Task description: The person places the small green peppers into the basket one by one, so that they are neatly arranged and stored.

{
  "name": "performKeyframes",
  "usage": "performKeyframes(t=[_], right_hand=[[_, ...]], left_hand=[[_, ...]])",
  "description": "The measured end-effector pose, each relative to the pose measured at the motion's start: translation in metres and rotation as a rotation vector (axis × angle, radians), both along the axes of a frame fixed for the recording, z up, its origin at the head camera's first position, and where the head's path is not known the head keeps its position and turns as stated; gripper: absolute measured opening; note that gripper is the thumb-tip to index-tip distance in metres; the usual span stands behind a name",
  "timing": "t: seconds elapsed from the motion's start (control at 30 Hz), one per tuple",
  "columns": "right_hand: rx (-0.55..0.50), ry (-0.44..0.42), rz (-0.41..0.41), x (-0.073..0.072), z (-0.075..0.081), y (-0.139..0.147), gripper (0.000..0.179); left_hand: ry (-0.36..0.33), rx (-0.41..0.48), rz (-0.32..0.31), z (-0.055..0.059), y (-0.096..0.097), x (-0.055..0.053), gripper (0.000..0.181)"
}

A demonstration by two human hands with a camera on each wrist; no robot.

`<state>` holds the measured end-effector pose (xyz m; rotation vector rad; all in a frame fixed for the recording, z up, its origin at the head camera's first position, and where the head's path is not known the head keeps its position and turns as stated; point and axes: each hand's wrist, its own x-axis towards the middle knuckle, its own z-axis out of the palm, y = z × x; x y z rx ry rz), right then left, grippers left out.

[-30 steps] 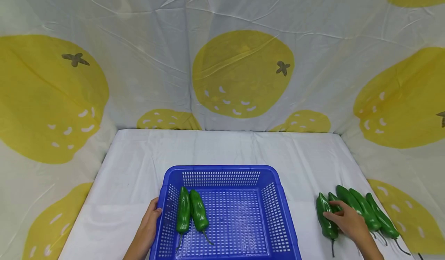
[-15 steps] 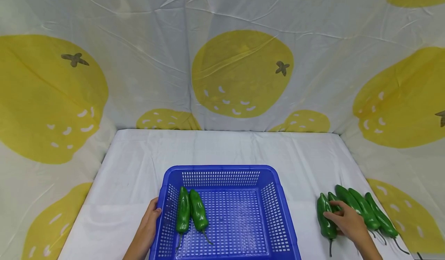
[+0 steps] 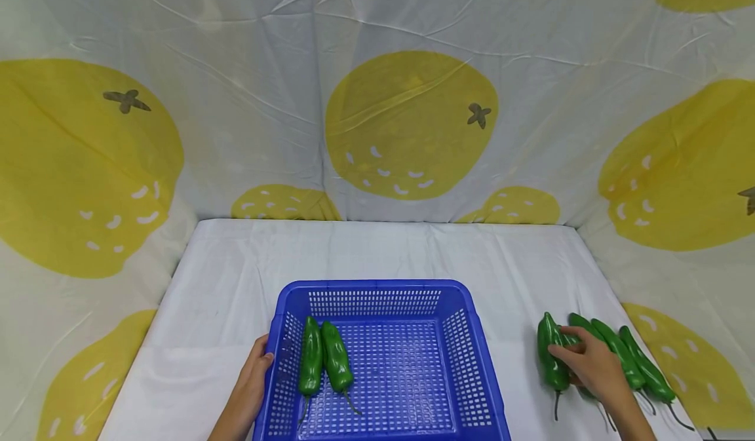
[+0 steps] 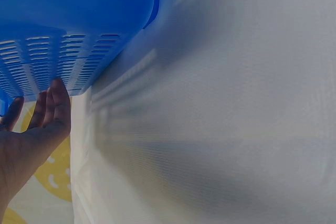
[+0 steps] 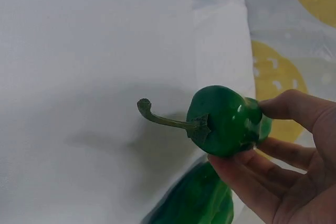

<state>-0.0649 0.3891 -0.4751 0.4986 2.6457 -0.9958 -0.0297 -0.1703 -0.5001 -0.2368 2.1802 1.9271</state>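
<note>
My right hand (image 3: pixel 590 362) pinches a glossy green chili pepper (image 3: pixel 551 356) between thumb and fingers at the right of the table. In the right wrist view this pepper (image 5: pixel 223 121) points its curved stem toward the camera, above its shadow on the cloth. Another green pepper (image 5: pixel 197 195) lies below it. My left hand (image 3: pixel 253 379) rests against the left side of a blue plastic basket (image 3: pixel 377 285). Its fingers touch the slotted outer wall (image 4: pixel 79 51) in the left wrist view. Inside the basket, two green peppers (image 3: pixel 311 356) lie side by side at the left.
Several more green peppers (image 3: pixel 649 365) lie in a slanted row beyond my right hand, partly covered by it. White cloth (image 3: pixel 377 248) covers the table, and a lemon-print curtain (image 3: pixel 413 126) hangs behind and at both sides.
My right hand has lifted the leftmost pepper of the row slightly; its tip now sits higher in the head view, and a pepper beneath shows more. The left hand and basket stay put.
</note>
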Motion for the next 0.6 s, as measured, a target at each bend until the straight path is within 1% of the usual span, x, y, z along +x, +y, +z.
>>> performKeyframes(t=[0.17,0.4,0.6], right_hand=[[-0.010,0.035,0.018,-0.005,0.013,-0.010,0.071],[-0.010,0.103,0.070,-0.012,0.031,-0.029,0.066],[-0.034,0.141,0.097,-0.021,0.042,-0.048,0.064]], left_hand=[[0.003,0.003,-0.005,0.000,0.000,0.000,0.041],[-0.001,0.049,-0.004,0.001,0.001,0.001,0.040],[-0.008,0.065,-0.005,0.001,0.001,0.001,0.041]])
